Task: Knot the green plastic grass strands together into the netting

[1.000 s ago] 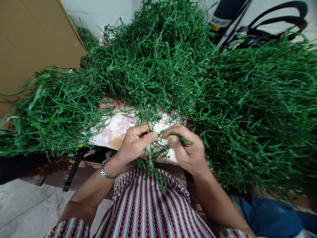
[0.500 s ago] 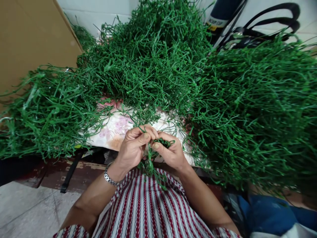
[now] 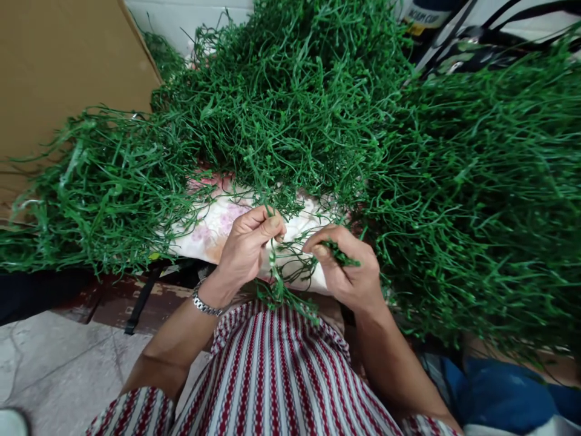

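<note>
1. My L hand (image 3: 245,248), ctr of frame: thumb + index clamped on a green sprig (image 3: 273,269), which hangs below them, lower end over my striped top (image 3: 276,375).
2. My R hand (image 3: 351,269), just R of ctr, apart from L: fingers curled round a small green bunch (image 3: 339,253); can't tell if the tips pinch a stem too.
3. Floral cloth (image 3: 218,227) behind/btwn hands.
4. Green piles: upper ctr pile (image 3: 290,109), L pile (image 3: 104,188), R pile (image 3: 490,200).
5. Cardboard (image 3: 68,60), upper L.
</note>
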A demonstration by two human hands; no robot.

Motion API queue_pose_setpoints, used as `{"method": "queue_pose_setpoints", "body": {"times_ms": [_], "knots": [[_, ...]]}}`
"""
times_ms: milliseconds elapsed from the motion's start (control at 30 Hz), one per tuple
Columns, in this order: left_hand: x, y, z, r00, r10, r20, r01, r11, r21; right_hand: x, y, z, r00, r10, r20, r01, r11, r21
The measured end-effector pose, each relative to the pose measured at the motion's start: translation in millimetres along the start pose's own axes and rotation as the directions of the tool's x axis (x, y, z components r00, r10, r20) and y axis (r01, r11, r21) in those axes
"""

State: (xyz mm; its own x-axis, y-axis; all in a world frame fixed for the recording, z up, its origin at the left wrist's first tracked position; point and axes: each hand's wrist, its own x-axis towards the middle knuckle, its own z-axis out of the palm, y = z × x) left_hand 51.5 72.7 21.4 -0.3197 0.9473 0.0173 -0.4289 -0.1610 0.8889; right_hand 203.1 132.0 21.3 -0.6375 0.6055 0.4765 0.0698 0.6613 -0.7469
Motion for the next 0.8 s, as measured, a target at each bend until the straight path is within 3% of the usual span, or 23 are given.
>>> {"method": "queue_pose_setpoints", "body": {"times_ms": [133, 233, 333, 433, 500, 600, 633, 700, 767, 800], "knots": [[0, -4, 3.4, 0.999, 0.053, -0.011, -0.053, 0.999, 0.011, -7, -4, 11, 0.996, 0.059, 0.060, -0.058, 0.998, -0.023], [4, -2, 1.8, 0.999, 0.033, -0.029, -0.035, 0.998, -0.058, -10, -2, 5, 0.994, 0.086, -0.062, -0.086, 0.996, -0.011], [7, 6, -2.5, 0.997, 0.035, -0.071, -0.043, 0.993, -0.110, -13, -6, -23, 0.976, 0.034, -0.214, -0.048, 0.997, -0.064], [5, 11, -6.4, 0.994, 0.068, -0.087, -0.077, 0.992, -0.097, -14, -22, -66, 0.941, -0.103, -0.324, 0.001, 0.953, -0.302], [4, 9, -7.6, 0.996, 0.079, -0.045, -0.082, 0.994, -0.076, -12, -33, -100, 0.872, -0.250, -0.420, -0.036, 0.825, -0.564], [4, 3, -5.7, 1.000, 0.019, 0.022, -0.018, 0.998, -0.058, -4, -36, -159, 0.757, -0.461, -0.464, -0.240, 0.465, -0.852], [3, 1, -4.2, 0.999, 0.000, 0.042, 0.002, 0.998, -0.057, -1, -34, -179, 0.758, -0.441, -0.480, -0.345, 0.354, -0.869], [1, 0, -1.6, 0.997, -0.024, 0.073, 0.028, 0.998, -0.059, 1, -30, -212, 0.845, -0.178, -0.504, -0.466, 0.217, -0.858], [-1, 2, -0.2, 0.995, -0.038, 0.089, 0.043, 0.998, -0.056, -2, -30, -231, 0.836, 0.052, -0.546, -0.548, 0.127, -0.827], [-2, 3, 0.1, 0.995, -0.040, 0.092, 0.045, 0.998, -0.052, -5, -32, -233, 0.831, 0.078, -0.552, -0.557, 0.123, -0.821]]}}
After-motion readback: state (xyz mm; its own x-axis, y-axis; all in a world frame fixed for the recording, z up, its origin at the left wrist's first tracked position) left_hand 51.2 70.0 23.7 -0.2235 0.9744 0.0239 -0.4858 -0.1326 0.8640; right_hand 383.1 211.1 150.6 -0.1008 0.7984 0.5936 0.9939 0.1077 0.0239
